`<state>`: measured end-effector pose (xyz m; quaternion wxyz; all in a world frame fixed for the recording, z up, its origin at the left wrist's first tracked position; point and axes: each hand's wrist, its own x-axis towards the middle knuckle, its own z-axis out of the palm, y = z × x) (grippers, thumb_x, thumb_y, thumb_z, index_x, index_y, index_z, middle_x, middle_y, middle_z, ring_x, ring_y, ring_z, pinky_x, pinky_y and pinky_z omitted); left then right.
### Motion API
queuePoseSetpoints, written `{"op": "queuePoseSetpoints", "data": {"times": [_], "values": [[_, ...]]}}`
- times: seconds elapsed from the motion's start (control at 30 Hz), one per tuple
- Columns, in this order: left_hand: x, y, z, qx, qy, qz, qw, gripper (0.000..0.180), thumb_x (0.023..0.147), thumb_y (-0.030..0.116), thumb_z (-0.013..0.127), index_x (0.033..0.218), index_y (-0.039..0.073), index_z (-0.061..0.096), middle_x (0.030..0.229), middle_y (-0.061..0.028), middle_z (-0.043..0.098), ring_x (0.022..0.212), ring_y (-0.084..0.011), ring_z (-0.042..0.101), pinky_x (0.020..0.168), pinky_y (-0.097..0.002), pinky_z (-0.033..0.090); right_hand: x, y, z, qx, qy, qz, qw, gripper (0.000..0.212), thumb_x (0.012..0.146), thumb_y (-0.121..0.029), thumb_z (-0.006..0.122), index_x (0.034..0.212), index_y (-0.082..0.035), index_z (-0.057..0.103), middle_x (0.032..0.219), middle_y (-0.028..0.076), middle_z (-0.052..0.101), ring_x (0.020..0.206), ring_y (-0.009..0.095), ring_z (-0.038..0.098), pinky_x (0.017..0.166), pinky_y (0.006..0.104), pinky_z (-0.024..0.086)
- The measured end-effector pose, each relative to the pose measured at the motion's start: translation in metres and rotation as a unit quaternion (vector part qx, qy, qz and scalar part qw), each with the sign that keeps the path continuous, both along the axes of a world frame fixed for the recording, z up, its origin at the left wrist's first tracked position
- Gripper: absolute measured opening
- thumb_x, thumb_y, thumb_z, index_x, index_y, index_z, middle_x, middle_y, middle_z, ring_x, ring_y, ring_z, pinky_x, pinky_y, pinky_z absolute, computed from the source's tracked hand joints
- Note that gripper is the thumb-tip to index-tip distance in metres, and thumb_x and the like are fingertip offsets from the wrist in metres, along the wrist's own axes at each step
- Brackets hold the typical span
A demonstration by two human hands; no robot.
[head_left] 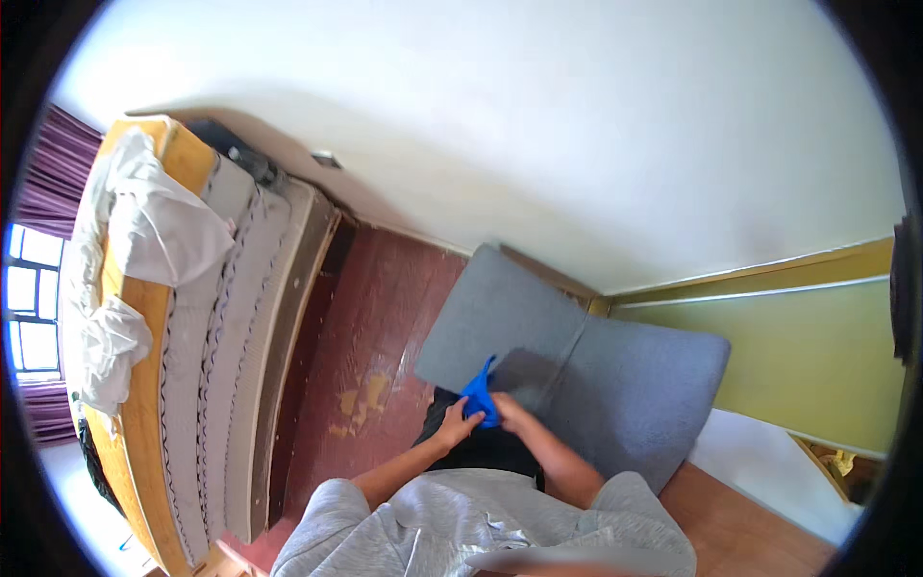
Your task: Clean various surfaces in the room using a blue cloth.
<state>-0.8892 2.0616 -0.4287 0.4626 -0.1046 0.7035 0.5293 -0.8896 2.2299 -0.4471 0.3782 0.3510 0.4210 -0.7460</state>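
Observation:
Between my two hands, in front of my waist, is a bright blue, soft, crumpled piece of what looks like cloth, with a thin pointed end sticking up. My left hand pinches its lower left side, thumb on top. On the other side my right hand grips its right edge, the fingertips partly hidden and a little blurred. Both hands are above my dark trousers, close to the near edge of a grey cushioned seat.
Mattresses are stacked on a bed at the left, with a white cloth draped over them. Red worn flooring lies between bed and seat. A white wall stands ahead; a green panel is at the right.

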Motion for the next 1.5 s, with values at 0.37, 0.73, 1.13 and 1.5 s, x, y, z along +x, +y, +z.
{"op": "queuePoseSetpoints", "data": {"times": [0.37,0.73,1.13,1.5], "values": [[-0.078,-0.052,0.192,-0.07,0.457,-0.101,0.881,0.061,0.064,0.007,0.068,0.122,0.015,0.05,0.112,-0.019,0.043,0.1,-0.0393,0.052,0.086,-0.0431,0.047,-0.065,-0.01,0.173,-0.225,0.076,-0.097,0.967,0.063,0.087,-0.067,0.033,0.122,-0.018,0.054,0.123,0.003,0.057,0.112,0.024,0.052,0.093,0.046,0.04],[-0.074,-0.247,0.234,-0.011,0.52,0.002,0.854,0.036,0.057,-0.004,0.067,0.088,0.01,0.053,0.11,-0.0138,0.039,0.105,-0.0332,0.049,0.088,-0.0382,0.045,-0.141,-0.154,0.201,-0.204,0.139,-0.177,0.953,0.06,0.086,-0.05,0.056,0.126,-0.006,0.05,0.127,0.013,0.055,0.116,0.03,0.052,0.101,0.0472,0.039],[-0.099,-0.388,0.222,0.382,0.105,0.452,0.799,0.021,0.087,0.025,0.065,0.1,0.013,0.052,0.102,-0.004,0.061,0.094,-0.0172,0.06,0.083,-0.0356,0.052,-0.208,-0.305,0.291,-0.29,0.272,-0.089,0.913,0.046,0.084,-0.024,0.065,0.124,-0.006,0.05,0.118,0.009,0.06,0.11,0.025,0.056,0.098,0.0427,0.043],[-0.268,-0.393,0.298,0.159,0.378,0.353,0.841,0.036,0.08,0.005,0.068,0.111,0.006,0.051,0.096,-0.0022,0.053,0.084,-0.0105,0.05,0.079,-0.0237,0.042,-0.261,-0.254,0.302,-0.05,0.437,-0.124,0.89,0.038,0.086,-0.014,0.062,0.121,-0.002,0.053,0.098,0.007,0.065,0.09,0.014,0.062,0.08,0.0289,0.051]]}}
